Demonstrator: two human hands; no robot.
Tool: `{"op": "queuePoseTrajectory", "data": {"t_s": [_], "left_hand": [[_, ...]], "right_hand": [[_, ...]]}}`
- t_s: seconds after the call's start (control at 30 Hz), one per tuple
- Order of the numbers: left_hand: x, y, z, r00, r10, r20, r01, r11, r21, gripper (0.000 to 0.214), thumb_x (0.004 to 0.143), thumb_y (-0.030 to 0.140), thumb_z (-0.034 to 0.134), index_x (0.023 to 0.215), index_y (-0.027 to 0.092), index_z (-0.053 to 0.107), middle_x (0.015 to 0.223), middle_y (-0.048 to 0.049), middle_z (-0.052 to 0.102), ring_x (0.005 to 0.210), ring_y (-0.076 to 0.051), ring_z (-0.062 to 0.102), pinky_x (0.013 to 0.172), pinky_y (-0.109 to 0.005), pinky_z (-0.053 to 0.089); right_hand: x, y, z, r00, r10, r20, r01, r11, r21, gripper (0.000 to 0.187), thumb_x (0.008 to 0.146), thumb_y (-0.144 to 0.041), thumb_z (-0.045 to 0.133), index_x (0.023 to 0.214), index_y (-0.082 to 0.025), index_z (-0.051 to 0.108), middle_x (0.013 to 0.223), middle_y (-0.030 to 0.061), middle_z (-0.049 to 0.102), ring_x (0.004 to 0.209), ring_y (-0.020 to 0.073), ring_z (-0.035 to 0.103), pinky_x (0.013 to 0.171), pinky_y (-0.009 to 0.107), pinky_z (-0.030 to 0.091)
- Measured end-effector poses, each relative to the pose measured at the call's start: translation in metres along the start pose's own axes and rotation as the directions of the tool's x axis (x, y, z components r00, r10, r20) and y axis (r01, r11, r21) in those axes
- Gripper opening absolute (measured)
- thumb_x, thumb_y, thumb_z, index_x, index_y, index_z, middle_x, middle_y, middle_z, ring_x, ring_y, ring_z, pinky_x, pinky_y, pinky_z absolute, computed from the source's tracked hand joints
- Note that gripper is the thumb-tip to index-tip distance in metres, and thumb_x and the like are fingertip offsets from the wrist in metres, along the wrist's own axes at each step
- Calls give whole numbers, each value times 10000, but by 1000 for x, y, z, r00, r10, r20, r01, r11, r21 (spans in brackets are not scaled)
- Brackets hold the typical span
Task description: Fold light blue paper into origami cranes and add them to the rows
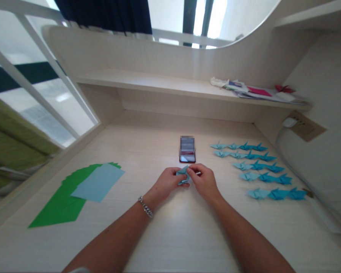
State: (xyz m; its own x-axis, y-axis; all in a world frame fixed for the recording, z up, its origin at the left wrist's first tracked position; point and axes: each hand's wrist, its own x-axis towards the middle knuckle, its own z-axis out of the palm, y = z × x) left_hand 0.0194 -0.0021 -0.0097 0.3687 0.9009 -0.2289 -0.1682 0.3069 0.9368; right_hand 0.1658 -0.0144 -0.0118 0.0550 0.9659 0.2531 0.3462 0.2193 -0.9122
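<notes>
A small, partly folded piece of light blue paper (183,175) is pinched between both my hands above the pale desk. My left hand (167,184) grips its left side, with a metal bracelet on that wrist. My right hand (204,181) pinches its right edge with fingertips pressed together. A phone (187,151) lies flat just beyond my hands. To the right, several finished blue paper cranes (258,168) sit in rows, lighter ones on the left and darker ones on the right.
A light blue sheet (99,182) lies on a stack of green sheets (60,204) at the left. A shelf (159,84) behind carries papers and a red object (258,93). A wall socket with a plug (299,124) is at the right.
</notes>
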Motion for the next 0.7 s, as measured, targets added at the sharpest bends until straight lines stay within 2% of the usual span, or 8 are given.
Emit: {"op": "queuePoseTrajectory", "data": {"t_s": [0.23, 0.37, 0.5, 0.57, 0.7], "left_hand": [[1, -2, 0, 1000, 11, 13, -12, 998, 62, 127, 671, 194, 707, 725, 86, 669, 700, -72, 638, 644, -158, 602, 693, -334, 525], [4, -2, -6, 990, 138, -27, -133, 982, 132, 175, 711, 249, 685, 813, 108, 695, 790, -83, 676, 707, -170, 617, 720, -311, 507], [6, -2, -11, 951, 289, -108, -256, 936, 242, 217, 720, 277, 674, 891, 146, 703, 855, -75, 700, 814, -206, 627, 761, -308, 492], [7, -2, -10, 941, 314, -128, -277, 929, 245, 252, 710, 249, 675, 943, 156, 700, 926, -82, 704, 877, -219, 626, 807, -320, 485], [5, 1, -4, 946, 306, -104, -277, 934, 226, 284, 695, 153, 651, 974, 168, 700, 1031, -82, 694, 952, -209, 626, 889, -329, 461]], "right_hand": [[4, 3, -1, 998, 66, -2, -66, 993, 97, 198, 741, -329, 628, 821, -169, 714, 790, 52, 714, 704, 180, 639, 657, 283, 505], [6, 5, 0, 993, 113, 24, -115, 981, 155, 279, 735, -356, 646, 927, -164, 709, 844, 73, 721, 722, 189, 650, 666, 297, 513], [5, 9, 4, 983, 136, 124, -163, 957, 239, 309, 705, -339, 674, 962, -169, 700, 859, 75, 726, 714, 191, 659, 614, 285, 518], [5, 12, 7, 979, 155, 130, -186, 943, 277, 315, 678, -328, 690, 950, -170, 701, 873, 75, 727, 726, 198, 665, 595, 283, 523], [4, 17, 10, 971, 211, 114, -237, 921, 310, 291, 655, -308, 686, 913, -178, 719, 835, 65, 732, 673, 190, 664, 580, 290, 533]]}}
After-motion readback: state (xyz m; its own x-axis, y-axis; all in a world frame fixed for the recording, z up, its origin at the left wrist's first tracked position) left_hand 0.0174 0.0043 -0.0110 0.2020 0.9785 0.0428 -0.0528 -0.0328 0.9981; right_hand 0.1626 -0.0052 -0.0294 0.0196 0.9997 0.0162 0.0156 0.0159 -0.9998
